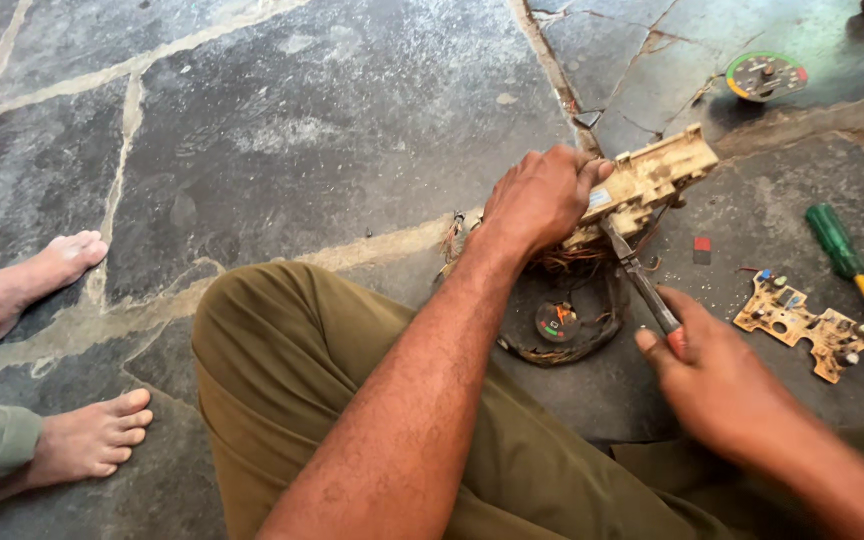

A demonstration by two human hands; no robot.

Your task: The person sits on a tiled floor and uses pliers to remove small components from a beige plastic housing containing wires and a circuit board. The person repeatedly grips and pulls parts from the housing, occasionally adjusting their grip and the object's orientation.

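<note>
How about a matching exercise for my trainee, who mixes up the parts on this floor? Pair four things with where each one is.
Things:
1. Beige plastic housing
2. Green-handled screwdriver
3. Round gauge dial
4. Tan circuit board

Places:
A. On the stone floor at the top right, far from both hands
B. Flat on the floor just right of the right hand
C. Gripped in the left hand
D. On the floor at the right edge, above the board

Pairs: 1-C, 2-D, 3-A, 4-B
</note>
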